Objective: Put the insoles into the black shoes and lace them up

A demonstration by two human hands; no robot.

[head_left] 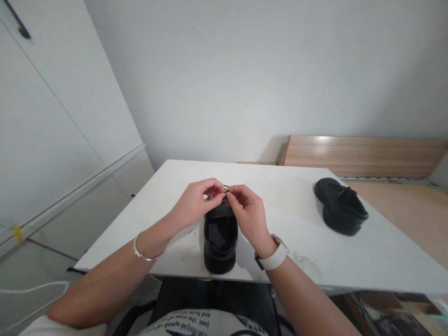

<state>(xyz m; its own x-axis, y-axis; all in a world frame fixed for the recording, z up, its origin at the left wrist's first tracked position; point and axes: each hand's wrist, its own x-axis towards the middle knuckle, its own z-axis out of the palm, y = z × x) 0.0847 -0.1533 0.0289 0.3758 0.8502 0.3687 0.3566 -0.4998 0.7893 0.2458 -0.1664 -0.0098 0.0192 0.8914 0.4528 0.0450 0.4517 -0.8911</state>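
Observation:
A black shoe stands on the white table in front of me, its heel toward me and its opening facing up. Over its tongue, my left hand and my right hand meet, thumbs and forefingers pinched on a dark shoelace. A small dark loop of the lace rises just beyond the fingertips. The shoe's front is hidden behind my hands.
A second black shoe rests on the right side of the white table. Behind it lies a wood-grain board by the wall. White cabinets stand at the left.

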